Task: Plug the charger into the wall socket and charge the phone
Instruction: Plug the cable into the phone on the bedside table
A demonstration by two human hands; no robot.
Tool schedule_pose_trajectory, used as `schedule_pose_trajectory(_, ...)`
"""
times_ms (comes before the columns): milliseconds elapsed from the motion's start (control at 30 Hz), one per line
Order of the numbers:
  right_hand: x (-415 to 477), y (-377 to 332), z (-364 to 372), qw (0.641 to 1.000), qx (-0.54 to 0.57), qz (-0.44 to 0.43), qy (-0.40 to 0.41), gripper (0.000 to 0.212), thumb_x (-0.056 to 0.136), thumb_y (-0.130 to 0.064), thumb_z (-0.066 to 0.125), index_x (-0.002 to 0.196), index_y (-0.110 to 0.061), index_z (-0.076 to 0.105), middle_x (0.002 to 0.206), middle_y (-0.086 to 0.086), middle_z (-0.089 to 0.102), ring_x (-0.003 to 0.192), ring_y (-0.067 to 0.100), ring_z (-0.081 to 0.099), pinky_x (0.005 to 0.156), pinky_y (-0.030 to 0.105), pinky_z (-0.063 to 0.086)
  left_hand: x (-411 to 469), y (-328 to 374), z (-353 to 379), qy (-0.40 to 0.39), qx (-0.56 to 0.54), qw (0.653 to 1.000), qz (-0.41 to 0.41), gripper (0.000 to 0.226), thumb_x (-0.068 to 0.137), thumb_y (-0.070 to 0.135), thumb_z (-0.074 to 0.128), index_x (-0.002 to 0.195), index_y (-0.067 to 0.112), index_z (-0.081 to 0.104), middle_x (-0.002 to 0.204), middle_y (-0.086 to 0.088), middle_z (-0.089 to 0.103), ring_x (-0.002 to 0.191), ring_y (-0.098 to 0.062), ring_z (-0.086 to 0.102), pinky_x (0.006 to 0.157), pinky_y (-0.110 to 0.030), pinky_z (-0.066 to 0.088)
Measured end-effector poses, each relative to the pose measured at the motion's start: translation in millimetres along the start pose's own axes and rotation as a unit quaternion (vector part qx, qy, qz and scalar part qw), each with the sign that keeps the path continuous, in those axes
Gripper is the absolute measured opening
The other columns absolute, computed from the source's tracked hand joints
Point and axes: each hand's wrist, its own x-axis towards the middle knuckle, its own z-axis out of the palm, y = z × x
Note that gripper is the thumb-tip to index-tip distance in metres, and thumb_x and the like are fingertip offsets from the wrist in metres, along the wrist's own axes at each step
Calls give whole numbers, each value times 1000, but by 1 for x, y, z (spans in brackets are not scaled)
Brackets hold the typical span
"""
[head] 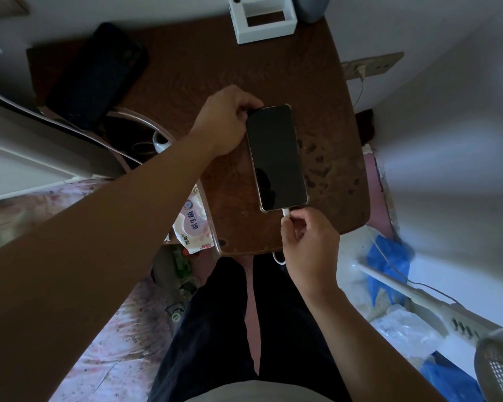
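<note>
The phone is laid flat, screen up and dark, on the brown table, with its long axis running away from the person, so that its port end is the near short edge. That edge lies directly ahead of the fingertips of the right hand, and the white connector pinched between thumb and forefinger is aligned with the same axis. The connector's tip is seen touching the port edge; whether it is fully seated cannot be told. The right hand is therefore closed narrowly on the plug, while the white cable is trailed back below the wrist and over the table's near edge. The far short edge of the phone is gripped by the left hand, whose fingers are curled over that top end, so the phone is braced against a push coming from the near side. The coming move is judged to be a straight push along the long axis, away from the right fingers and towards the left. Further off, to the right of the left hand, a wall socket is seen with a plug and thin lead already in it.
</note>
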Motion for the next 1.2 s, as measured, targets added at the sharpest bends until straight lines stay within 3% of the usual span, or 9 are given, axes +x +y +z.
schedule_pose_trajectory(433, 1, 3, 1, 1000, 2, -2, 0, 5, 82, -12, 70, 83, -9, 67, 74, 3, 66, 59, 8, 58, 54, 22, 49, -1, -1, 0, -2, 6, 1000, 11, 39, 93, 0, 40, 122, 14, 62, 126, -8, 56, 113, -14, 50, 88, -14, 31)
schedule_pose_trajectory(600, 1, 2, 0, 1000, 0, 0, 0, 5, 82, -12, 70, 83, -9, 67, 74, 2, 67, 59, 5, 55, 55, 12, 43, -2, -2, 2, 1, 5, 1000, 6, 39, 94, 1, 40, 125, 14, 60, 129, -8, 54, 117, -18, 51, 90, -14, 32)
schedule_pose_trajectory(867, 1, 3, 1, 1000, -6, -2, 0, 5, 82, -12, 71, 84, -9, 67, 75, 1, 68, 60, 4, 58, 56, 8, 43, -5, 0, 5, 20, 2, 1000, 2, 42, 93, -2, 40, 127, 13, 59, 129, -9, 53, 117, -20, 51, 89, -11, 30)
schedule_pose_trajectory(1100, 1, 2, -1, 1000, -26, -2, -17, 6, 83, -17, 69, 85, -12, 66, 76, -1, 68, 62, 5, 59, 56, 9, 43, -32, -8, 7, 61, -10, 998, 13, 50, 86, -1, 45, 133, 14, 52, 131, -12, 47, 120, -26, 46, 103, -29, 38)
schedule_pose_trajectory(1200, -1, -2, -10, 996, -63, 27, -52, 12, 87, -28, 66, 90, -16, 65, 82, -2, 68, 68, 6, 61, 57, 12, 45, -72, -11, 1, 79, 4, 997, -10, 50, 85, 1, 48, 133, 14, 50, 132, -12, 45, 121, -28, 44, 105, -32, 34)
